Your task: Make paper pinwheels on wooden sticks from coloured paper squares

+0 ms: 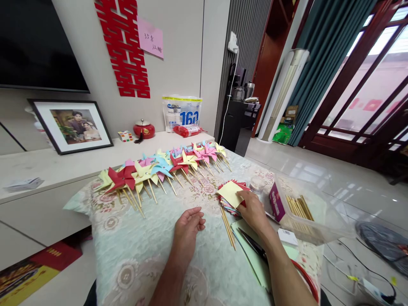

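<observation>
Head view shows me the right hand (pixel 254 209) pinching the yellow paper (pixel 230 194) atop the paper stack (pixel 228 206), left hand (pixel 189 223) loosely curled and empty; I'd grip lightly at the edge to avoid creasing.

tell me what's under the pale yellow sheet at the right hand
Below the pale yellow sheet, red and blue edges of a paper stack stick out. The sheet hides the stack's middle, and the right hand covers part of its right side.

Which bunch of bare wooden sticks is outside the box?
The thin tan wooden sticks lying on the floral tablecloth, left of the black-bladed scissors; the other bunch sits inside the clear plastic box.
</observation>
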A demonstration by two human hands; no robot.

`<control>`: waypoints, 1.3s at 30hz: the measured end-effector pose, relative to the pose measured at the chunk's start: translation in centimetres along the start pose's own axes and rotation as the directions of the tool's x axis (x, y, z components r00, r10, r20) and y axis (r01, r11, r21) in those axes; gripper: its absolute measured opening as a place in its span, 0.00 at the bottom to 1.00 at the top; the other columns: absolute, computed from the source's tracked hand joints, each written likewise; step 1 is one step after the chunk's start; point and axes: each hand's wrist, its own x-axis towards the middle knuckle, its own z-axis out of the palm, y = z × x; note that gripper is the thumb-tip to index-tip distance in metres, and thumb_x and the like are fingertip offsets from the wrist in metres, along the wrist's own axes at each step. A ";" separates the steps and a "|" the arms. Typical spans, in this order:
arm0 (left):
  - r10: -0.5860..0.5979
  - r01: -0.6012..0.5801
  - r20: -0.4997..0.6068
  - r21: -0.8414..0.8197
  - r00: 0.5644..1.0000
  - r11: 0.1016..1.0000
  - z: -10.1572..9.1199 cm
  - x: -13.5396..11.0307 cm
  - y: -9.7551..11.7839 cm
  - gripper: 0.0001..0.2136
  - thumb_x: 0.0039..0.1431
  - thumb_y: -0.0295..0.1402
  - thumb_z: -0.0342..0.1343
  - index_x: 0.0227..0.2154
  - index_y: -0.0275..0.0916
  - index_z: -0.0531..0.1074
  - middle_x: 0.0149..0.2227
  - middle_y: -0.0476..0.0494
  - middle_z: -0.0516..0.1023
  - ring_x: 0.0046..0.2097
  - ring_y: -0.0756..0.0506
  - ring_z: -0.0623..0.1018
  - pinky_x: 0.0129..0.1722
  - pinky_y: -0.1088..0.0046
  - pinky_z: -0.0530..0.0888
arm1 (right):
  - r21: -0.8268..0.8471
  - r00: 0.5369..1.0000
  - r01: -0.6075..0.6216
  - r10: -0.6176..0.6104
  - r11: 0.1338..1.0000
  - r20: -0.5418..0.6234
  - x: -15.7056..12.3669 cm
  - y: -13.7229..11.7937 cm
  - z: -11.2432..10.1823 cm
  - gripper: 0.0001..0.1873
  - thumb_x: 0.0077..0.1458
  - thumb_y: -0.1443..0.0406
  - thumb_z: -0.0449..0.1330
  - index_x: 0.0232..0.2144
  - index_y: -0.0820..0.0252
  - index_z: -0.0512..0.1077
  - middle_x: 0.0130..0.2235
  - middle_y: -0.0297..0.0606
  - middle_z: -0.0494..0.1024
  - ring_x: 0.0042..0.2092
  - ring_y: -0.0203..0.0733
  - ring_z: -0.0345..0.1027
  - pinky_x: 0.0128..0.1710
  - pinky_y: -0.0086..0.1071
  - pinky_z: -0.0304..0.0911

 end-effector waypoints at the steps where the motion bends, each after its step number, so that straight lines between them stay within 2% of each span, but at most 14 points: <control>1: -0.001 0.001 0.000 0.003 1.000 1.000 0.0 0.0 0.0 0.18 0.35 0.30 0.68 0.33 0.31 0.76 0.27 0.45 0.78 0.26 0.50 0.75 0.27 0.73 0.71 | 0.001 1.000 0.001 -0.001 1.000 0.004 -0.1 -0.1 -0.1 0.23 0.51 0.73 0.55 0.48 0.58 0.76 0.53 0.46 0.77 0.54 0.55 0.66 0.41 0.37 0.56; 5: 0.004 -0.004 0.010 0.009 1.000 1.000 0.0 0.1 -0.1 0.17 0.36 0.30 0.67 0.33 0.32 0.76 0.28 0.45 0.77 0.27 0.50 0.75 0.27 0.73 0.71 | 0.008 1.000 0.016 -0.016 1.000 -0.003 -0.2 -0.4 -0.3 0.18 0.56 0.71 0.55 0.45 0.54 0.78 0.50 0.44 0.78 0.53 0.54 0.66 0.41 0.38 0.54; 10: 0.009 -0.009 0.006 0.007 1.000 1.000 -0.2 0.3 -0.4 0.16 0.37 0.31 0.67 0.33 0.32 0.76 0.29 0.44 0.78 0.26 0.50 0.75 0.27 0.73 0.71 | -0.002 0.997 0.039 -0.039 0.999 -0.060 -0.1 -0.5 -0.3 0.15 0.61 0.69 0.53 0.36 0.55 0.80 0.45 0.41 0.79 0.49 0.51 0.66 0.46 0.41 0.52; 13: 0.012 -0.012 0.007 0.009 1.000 1.000 -0.2 0.4 -0.5 0.15 0.36 0.30 0.67 0.32 0.32 0.76 0.29 0.43 0.78 0.26 0.50 0.75 0.26 0.73 0.70 | -0.007 0.978 0.104 -0.104 0.995 -0.182 0.0 -0.6 -0.4 0.13 0.62 0.69 0.53 0.36 0.55 0.79 0.45 0.41 0.79 0.49 0.50 0.66 0.48 0.42 0.51; 16: 0.016 -0.016 0.009 0.010 1.000 1.000 -0.1 0.4 -0.4 0.15 0.37 0.30 0.67 0.32 0.32 0.76 0.29 0.43 0.78 0.26 0.50 0.75 0.26 0.72 0.70 | -0.005 0.926 0.192 -0.183 0.981 -0.330 0.1 -0.6 -0.5 0.11 0.62 0.68 0.55 0.36 0.55 0.78 0.44 0.42 0.80 0.47 0.49 0.66 0.48 0.40 0.52; 18: 0.017 -0.017 0.011 0.014 1.000 1.000 -0.1 0.3 -0.4 0.15 0.38 0.30 0.66 0.32 0.32 0.76 0.29 0.44 0.77 0.26 0.50 0.75 0.26 0.73 0.70 | 0.001 0.912 0.211 -0.196 0.978 -0.359 0.0 -0.6 -0.5 0.11 0.61 0.68 0.55 0.35 0.55 0.78 0.43 0.41 0.80 0.46 0.48 0.67 0.47 0.40 0.53; 21: 0.018 -0.019 0.016 0.023 1.000 1.000 -0.1 0.3 -0.5 0.15 0.38 0.31 0.66 0.33 0.32 0.76 0.29 0.44 0.78 0.26 0.50 0.75 0.26 0.73 0.70 | -0.006 0.922 0.195 -0.185 0.981 -0.340 -0.1 -0.9 -0.5 0.10 0.60 0.69 0.56 0.33 0.55 0.78 0.41 0.39 0.81 0.46 0.48 0.67 0.47 0.40 0.52; 27: 0.017 -0.019 0.040 0.050 0.999 0.999 -0.1 0.1 -0.6 0.14 0.39 0.30 0.66 0.33 0.33 0.77 0.31 0.42 0.78 0.27 0.49 0.75 0.27 0.72 0.71 | -0.081 0.981 0.054 -0.068 0.995 -0.182 -0.3 -1.3 -0.3 0.10 0.55 0.72 0.58 0.30 0.57 0.79 0.38 0.41 0.81 0.46 0.51 0.66 0.44 0.40 0.50; 29: 0.023 -0.031 0.094 0.092 0.995 0.995 0.0 -0.3 -0.6 0.14 0.40 0.30 0.65 0.34 0.33 0.78 0.33 0.42 0.79 0.27 0.49 0.76 0.28 0.72 0.71 | -0.079 0.983 0.047 -0.060 0.996 -0.174 -0.3 -1.2 -0.3 0.10 0.54 0.72 0.58 0.30 0.57 0.79 0.37 0.41 0.81 0.45 0.50 0.67 0.43 0.40 0.50; 34: -0.012 -0.056 0.311 0.208 0.950 0.977 1.6 -1.4 -1.2 0.22 0.46 0.32 0.62 0.47 0.32 0.77 0.22 0.47 0.76 0.28 0.47 0.76 0.31 0.72 0.71 | -0.083 0.986 0.042 -0.055 0.996 -0.160 -0.3 -1.2 -0.2 0.10 0.55 0.72 0.58 0.32 0.58 0.79 0.38 0.43 0.81 0.45 0.50 0.67 0.44 0.40 0.51; 37: -0.004 -0.070 0.381 0.182 0.925 0.981 3.2 -1.0 -2.0 0.27 0.46 0.32 0.61 0.52 0.32 0.74 0.23 0.48 0.75 0.29 0.47 0.76 0.30 0.72 0.69 | -0.090 0.988 0.040 -0.053 0.995 -0.146 -0.3 -1.3 -0.3 0.10 0.56 0.72 0.58 0.32 0.59 0.79 0.38 0.43 0.81 0.45 0.51 0.68 0.44 0.40 0.51; 39: -0.014 -0.052 0.374 0.166 0.927 0.985 4.1 -0.4 -2.5 0.29 0.46 0.32 0.61 0.55 0.31 0.72 0.23 0.48 0.75 0.28 0.48 0.74 0.29 0.73 0.68 | -0.092 0.989 0.039 -0.052 0.995 -0.138 -0.4 -1.4 -0.3 0.10 0.56 0.72 0.57 0.32 0.59 0.79 0.38 0.43 0.81 0.45 0.50 0.68 0.44 0.40 0.51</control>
